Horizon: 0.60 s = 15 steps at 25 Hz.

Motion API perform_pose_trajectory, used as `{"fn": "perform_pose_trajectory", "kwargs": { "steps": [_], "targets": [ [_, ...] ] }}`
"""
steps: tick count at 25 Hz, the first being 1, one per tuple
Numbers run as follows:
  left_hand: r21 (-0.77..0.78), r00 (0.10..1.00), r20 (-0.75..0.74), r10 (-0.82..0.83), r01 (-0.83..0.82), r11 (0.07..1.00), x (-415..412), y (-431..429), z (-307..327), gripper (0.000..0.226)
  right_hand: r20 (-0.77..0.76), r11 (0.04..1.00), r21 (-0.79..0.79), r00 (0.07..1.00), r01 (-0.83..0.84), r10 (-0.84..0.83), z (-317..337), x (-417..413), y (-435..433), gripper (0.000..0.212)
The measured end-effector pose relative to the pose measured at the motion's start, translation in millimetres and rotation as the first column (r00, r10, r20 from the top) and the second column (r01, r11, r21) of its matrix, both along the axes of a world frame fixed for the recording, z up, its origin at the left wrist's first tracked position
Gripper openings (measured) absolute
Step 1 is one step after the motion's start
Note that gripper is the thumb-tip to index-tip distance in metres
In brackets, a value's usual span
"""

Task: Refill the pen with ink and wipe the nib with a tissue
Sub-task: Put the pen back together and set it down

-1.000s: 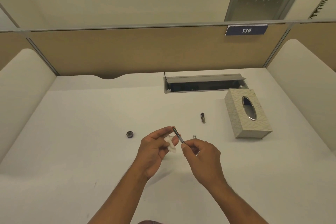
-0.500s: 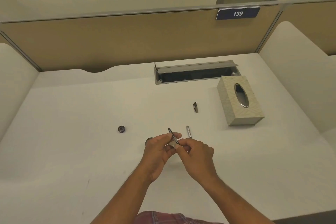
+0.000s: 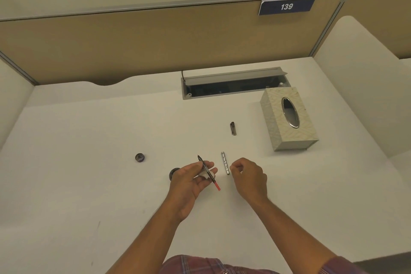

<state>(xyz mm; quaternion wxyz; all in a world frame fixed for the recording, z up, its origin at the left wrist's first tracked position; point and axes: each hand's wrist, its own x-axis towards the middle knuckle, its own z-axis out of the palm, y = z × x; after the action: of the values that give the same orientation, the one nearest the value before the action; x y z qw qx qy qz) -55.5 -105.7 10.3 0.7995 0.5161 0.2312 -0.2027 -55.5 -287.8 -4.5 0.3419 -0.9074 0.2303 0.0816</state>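
My left hand (image 3: 192, 179) holds the pen's inner section (image 3: 208, 171), a thin dark piece with its nib pointing away from me and a red end toward me. A small white tissue (image 3: 205, 174) is tucked in the same hand's fingers. My right hand (image 3: 248, 177) hovers just right of the silver patterned pen barrel (image 3: 225, 162), which lies on the desk; its fingers are curled and hold nothing. The dark ink bottle (image 3: 173, 172) peeks out behind my left hand. Its round black lid (image 3: 139, 157) lies to the left.
A dark pen cap (image 3: 232, 128) lies farther back on the white desk (image 3: 89, 162). A patterned tissue box (image 3: 287, 118) stands at the right. An open cable tray (image 3: 233, 87) is set into the desk at the back, below the partition wall.
My right hand has let go of the pen section and moved right, next to the barrel. The pen's red end now shows below my left hand.
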Motion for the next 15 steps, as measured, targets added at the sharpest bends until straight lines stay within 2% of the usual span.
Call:
{"fn": "perform_pose_trajectory", "kwargs": {
  "steps": [3,7,11,15],
  "targets": [
    [0.009,1.000,-0.004,0.001,-0.001,1.000,2.2,-0.7,0.3,0.032,-0.044,0.999,-0.021,0.998,-0.039,0.038,-9.6,10.6,10.2,0.017],
    [-0.012,1.000,-0.006,-0.011,0.011,1.000,7.8,-2.9,1.8,0.031,-0.113,0.981,-0.165,0.990,-0.105,0.087,-18.3,21.5,20.1,0.031],
    [-0.044,1.000,-0.005,0.006,-0.006,0.999,17.5,-2.9,3.7,0.030,-0.137,0.962,-0.221,0.982,-0.160,0.132,-23.6,26.6,21.9,0.026],
    [-0.063,1.000,0.018,0.020,-0.019,0.998,25.4,-2.4,7.8,0.031,-0.104,0.980,-0.144,0.987,-0.138,0.124,-19.9,22.6,15.1,0.019]
  ]
}}
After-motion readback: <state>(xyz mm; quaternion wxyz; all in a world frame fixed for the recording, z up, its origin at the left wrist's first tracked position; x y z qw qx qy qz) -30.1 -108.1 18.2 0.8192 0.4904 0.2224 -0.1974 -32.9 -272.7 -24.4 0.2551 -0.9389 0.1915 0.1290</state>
